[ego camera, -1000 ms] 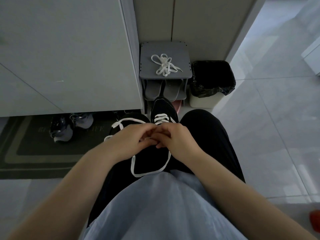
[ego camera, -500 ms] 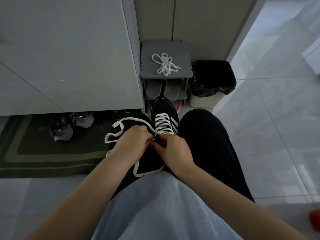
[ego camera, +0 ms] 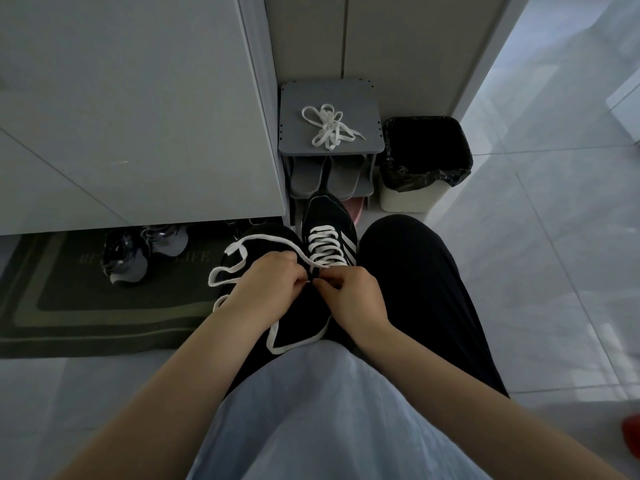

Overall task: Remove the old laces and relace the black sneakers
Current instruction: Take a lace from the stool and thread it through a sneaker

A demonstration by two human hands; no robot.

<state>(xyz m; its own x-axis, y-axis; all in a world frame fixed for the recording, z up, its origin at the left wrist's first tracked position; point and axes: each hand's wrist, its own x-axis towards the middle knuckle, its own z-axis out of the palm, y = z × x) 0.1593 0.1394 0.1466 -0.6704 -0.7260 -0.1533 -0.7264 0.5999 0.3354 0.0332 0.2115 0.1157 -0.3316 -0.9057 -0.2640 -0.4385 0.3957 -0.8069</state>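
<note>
My two hands meet over the black sneaker, which rests on my lap. Its long axis runs from 6 to 12 o'clock, with the toe at 12 and the opening toward me. The working point, the top eyelets, lies just at 12 o'clock from my knuckles, about equally near to both hands.

My left hand is at 9 o'clock of that point, fingers curled in. My right hand is at 3 o'clock, also curled. Both appear to pinch the white lace where the fingertips come together. Which eyelet is being worked is hidden by the fingers.

The lace is flat, woven and limp. Rows already cross the tongue toward the toe, and the slack trails in loose loops toward 9 o'clock and back under my left wrist. The upper looks matte and soft, with white side stripes.

At 12 o'clock, well apart, a tangled bundle of old laces lies on a grey stool. I judge that the next pull should follow the shoe's long axis.
</note>
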